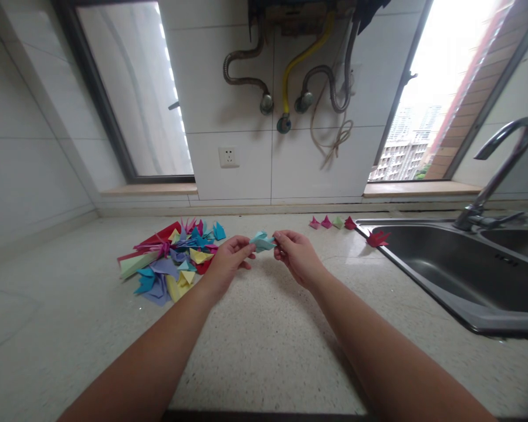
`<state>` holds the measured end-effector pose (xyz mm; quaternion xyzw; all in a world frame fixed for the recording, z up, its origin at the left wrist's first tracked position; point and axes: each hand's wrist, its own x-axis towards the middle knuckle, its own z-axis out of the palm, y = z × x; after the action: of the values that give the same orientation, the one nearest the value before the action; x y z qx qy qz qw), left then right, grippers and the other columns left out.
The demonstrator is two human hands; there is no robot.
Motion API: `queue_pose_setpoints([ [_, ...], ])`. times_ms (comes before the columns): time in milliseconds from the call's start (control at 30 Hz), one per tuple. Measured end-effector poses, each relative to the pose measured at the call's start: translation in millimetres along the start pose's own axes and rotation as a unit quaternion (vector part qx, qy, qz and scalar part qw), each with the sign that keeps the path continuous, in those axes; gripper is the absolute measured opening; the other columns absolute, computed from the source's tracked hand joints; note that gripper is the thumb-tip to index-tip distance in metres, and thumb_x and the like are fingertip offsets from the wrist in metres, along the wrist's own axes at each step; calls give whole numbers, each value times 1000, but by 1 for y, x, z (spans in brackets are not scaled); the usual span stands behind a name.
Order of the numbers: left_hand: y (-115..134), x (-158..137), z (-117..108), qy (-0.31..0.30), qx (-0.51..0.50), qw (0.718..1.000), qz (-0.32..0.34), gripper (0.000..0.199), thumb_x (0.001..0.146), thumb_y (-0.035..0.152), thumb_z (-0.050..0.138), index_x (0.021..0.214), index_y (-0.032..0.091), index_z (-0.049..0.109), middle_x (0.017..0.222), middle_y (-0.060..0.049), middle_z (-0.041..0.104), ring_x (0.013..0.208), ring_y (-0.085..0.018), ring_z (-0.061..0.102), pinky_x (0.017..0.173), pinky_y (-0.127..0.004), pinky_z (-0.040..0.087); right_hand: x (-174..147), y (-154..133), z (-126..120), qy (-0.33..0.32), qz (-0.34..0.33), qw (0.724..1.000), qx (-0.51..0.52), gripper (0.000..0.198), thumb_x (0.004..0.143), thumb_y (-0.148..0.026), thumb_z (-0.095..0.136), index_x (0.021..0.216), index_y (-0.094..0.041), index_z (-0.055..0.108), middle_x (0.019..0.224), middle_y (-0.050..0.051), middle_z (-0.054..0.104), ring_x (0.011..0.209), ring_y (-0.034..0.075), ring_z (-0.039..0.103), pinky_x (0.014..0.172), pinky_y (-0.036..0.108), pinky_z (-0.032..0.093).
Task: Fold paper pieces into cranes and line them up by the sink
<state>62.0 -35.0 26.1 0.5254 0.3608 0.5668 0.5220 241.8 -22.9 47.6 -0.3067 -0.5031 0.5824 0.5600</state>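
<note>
At the middle of the frame, over the speckled counter [264,351], the person has a light-blue folded paper [262,241] held between both hands. The left hand [231,258] pinches its left end between thumb and forefinger, the other fingers loosely bent; the right hand [297,255] grasps the right end with thumb and forefinger, the remaining fingers curled in beneath. Whether the paper also touches the counter cannot be told.

The step in hand looks like shaping or adjusting the paper's folds, since a fingertip grip is on each end at once. The next move would seem to call for light, even pressure from both sides, because a hard tug could crease or tear so small a piece; its finer folds are too small to read.

Left of centre, just beside the left hand, lies a jumbled pile of folded papers [165,268] in blue, purple, yellow, pink and red. Right of centre, toward the back, a row of small paper pieces [325,222] stands in pink, green and dark red, well apart from the pile. Farther right, a red paper piece [379,238] sits at the left rim of the sink [493,322].
</note>
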Motion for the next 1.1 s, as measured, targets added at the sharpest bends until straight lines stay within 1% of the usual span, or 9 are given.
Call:
queue_pose_setpoints([
  [133, 0, 0, 0, 9, -7, 1000, -3, 39, 72, 41, 77, 94, 15, 59, 86, -3, 61, 75, -13, 60, 52, -19, 46, 2, 3, -2, -7, -14, 999, -34, 34, 76, -45, 72, 86, -13, 64, 75, 4, 61, 59, 9, 50, 54, 24, 39],
  [233, -1, 0, -1, 11, -14, 1000, -5, 40, 73, 42, 77, 96, 16, 58, 89, -4, 61, 76, -13, 61, 53, -19, 46, 3, 6, -4, -16, -39, 994, -98, 32, 78, -44, 69, 86, -14, 63, 76, 4, 62, 60, 10, 52, 57, 26, 41],
  [433, -2, 0, -1, 3, -31, 999, -26, 39, 77, 41, 75, 100, 16, 57, 93, -5, 60, 77, -12, 59, 53, -18, 46, 3, 8, -4, -29, -65, 984, -162, 27, 76, -39, 70, 85, -15, 63, 76, 4, 64, 64, 12, 55, 60, 27, 44],
  [667, -4, -3, 1, -50, -12, 995, -89, 39, 82, 45, 68, 106, 15, 58, 104, -8, 60, 80, -11, 58, 54, -17, 46, 2, 8, -5, 7, -86, 978, -191, 27, 76, -39, 69, 82, -14, 62, 72, 4, 64, 59, 11, 54, 55, 25, 43],
  [800, -13, -3, -1, -71, 29, 987, -142, 40, 82, 46, 67, 106, 16, 57, 101, -8, 61, 77, -12, 59, 53, -19, 46, 9, 7, -15, 65, -107, 964, -233, 26, 76, -40, 67, 81, -14, 62, 68, 3, 63, 55, 11, 52, 51, 24, 39],
  [867, -18, -2, -1, -94, 60, 983, -147, 39, 82, 46, 67, 103, 15, 57, 97, -8, 61, 76, -14, 59, 51, -20, 46, 14, 4, -27, 109, -137, 943, -283, 26, 78, -40, 65, 80, -15, 63, 67, 3, 64, 56, 12, 54, 53, 25, 40],
  [933, -23, -1, -2, -117, 88, 979, -143, 38, 82, 46, 66, 101, 14, 57, 93, -8, 60, 74, -14, 59, 50, -21, 45, 19, -3, -45, 159, -173, 907, -350, 25, 79, -40, 63, 80, -15, 64, 70, 3, 65, 61, 14, 57, 59, 26, 42],
  [1033, -26, 0, -3, -142, 123, 973, -132, 36, 83, 44, 64, 100, 14, 57, 90, -7, 60, 73, -15, 59, 52, -22, 45, 23, -16, -81, 238, -206, 830, -460, 22, 82, -39, 60, 81, -17, 65, 76, 4, 68, 71, 16, 61, 69, 28, 43],
  [1100, -28, 0, -3, -154, 134, 970, -128, 35, 83, 44, 64, 101, 14, 57, 88, -6, 60, 73, -14, 59, 52, -22, 44, 25, -25, -105, 296, -190, 782, -514, 21, 83, -38, 58, 83, -18, 65, 79, 5, 69, 74, 18, 62, 71, 28, 42],
])
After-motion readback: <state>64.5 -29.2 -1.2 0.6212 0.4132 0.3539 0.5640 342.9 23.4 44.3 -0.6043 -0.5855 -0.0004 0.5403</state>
